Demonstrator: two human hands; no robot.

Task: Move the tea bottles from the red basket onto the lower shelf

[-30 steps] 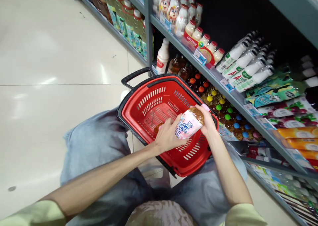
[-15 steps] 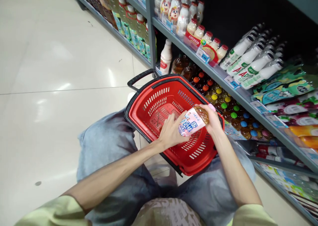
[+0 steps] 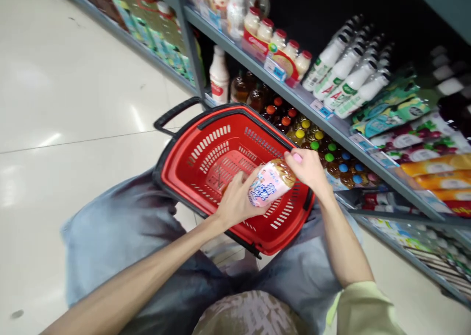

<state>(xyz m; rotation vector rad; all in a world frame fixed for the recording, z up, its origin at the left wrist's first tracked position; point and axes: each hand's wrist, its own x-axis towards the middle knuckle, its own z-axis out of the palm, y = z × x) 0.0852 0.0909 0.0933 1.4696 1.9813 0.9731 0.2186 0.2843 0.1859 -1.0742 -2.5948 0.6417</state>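
As before, both hands grip the bottle over the basket.

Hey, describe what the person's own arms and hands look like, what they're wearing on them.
Both forearms are bare, with no watch, ring or glove visible. The left hand and right hand are uncovered. A pale yellow-green sleeve shows on the right upper arm.

Bottle: amber drink, pink-and-white label with blue lettering, pink cap. Held tilted, nearly on its side, cap end up toward the shelf side. Positioned over the right part of the red basket, above its slotted floor.
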